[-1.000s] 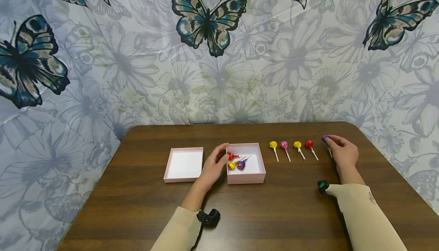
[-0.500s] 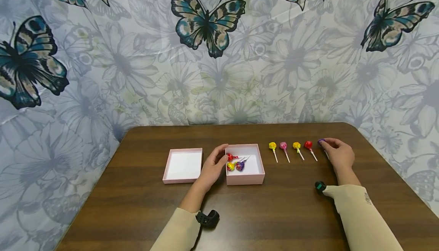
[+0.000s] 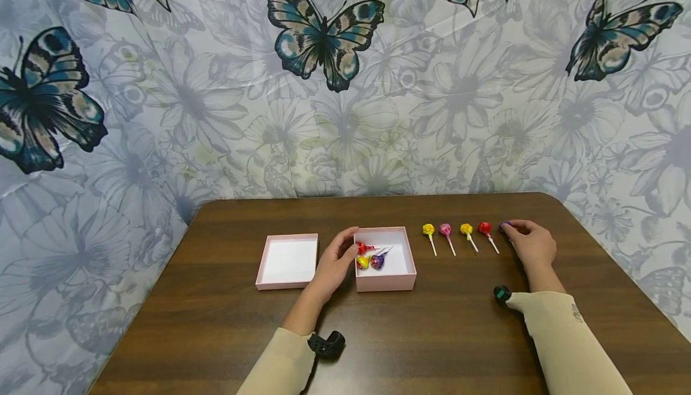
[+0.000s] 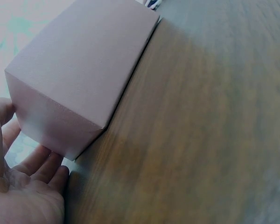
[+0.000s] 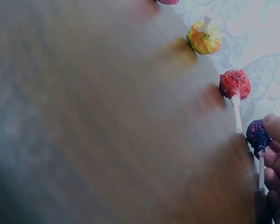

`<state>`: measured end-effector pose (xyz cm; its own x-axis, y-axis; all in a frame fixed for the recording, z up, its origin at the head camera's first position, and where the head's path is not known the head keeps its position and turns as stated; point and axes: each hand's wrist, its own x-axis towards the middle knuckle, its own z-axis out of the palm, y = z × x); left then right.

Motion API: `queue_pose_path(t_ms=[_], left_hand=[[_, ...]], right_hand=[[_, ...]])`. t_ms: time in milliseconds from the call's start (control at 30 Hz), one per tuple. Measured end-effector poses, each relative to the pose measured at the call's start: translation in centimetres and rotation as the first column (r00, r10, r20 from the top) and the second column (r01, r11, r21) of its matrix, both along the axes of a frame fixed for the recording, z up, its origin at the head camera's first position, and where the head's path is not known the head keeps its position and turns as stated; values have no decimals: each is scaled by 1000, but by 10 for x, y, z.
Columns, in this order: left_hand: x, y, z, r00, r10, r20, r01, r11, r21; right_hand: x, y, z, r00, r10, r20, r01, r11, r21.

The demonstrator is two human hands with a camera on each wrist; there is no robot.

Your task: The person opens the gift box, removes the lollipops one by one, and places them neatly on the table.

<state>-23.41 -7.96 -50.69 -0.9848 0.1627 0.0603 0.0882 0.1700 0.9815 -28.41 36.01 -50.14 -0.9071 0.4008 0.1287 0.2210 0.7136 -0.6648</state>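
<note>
My left hand (image 3: 336, 260) rests against the left side of an open pink box (image 3: 385, 282), its fingers and thumb touching the wall in the left wrist view. Inside the box lie a red lollipop (image 3: 363, 248), a yellow one and a purple lollipop (image 3: 378, 261). At the right, my right hand (image 3: 531, 245) pinches another purple-wrapped lollipop (image 5: 257, 136) by its head, the white stick pointing toward me. Just left of it lies a red lollipop (image 3: 484, 229), then a yellow lollipop (image 3: 466, 230), a pink lollipop (image 3: 445, 230) and a yellow lollipop (image 3: 429, 231) in a row.
The pink box lid (image 3: 287, 262) lies inner side up, left of the box. Everything sits on a brown wooden table (image 3: 421, 341). A cloth (image 3: 227, 113) printed with butterflies and flowers hangs behind the table's far edge.
My right hand has shifted a little left with the purple lollipop, bringing it closer to the red one in the row. The left hand and box hold still.
</note>
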Motion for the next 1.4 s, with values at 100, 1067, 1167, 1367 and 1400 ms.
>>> queue_pose_path(t_ms=[100,1067,1167,1367,1400], left_hand=[[0,0,-1,1000,-1,-4,1,1000,5],[0,0,-2,1000,6,11,-6,1000,-14],[1,0,-2,1000,1,12,-1,1000,-11],[0,0,-1,1000,2,23,-1,1000,-12],[0,0,-1,1000,0,19,0,1000,-12]], right_hand=[[0,-1,0,1000,2,-6,-2,1000,-3],[1,-1,0,1000,4,-31,-4,1000,3],[1,-1,0,1000,0,-30,0,1000,-12],[3,-2,3,999,-40,-26,38,996,-86],[3,-2,4,998,-54,-35,50,993,-106]])
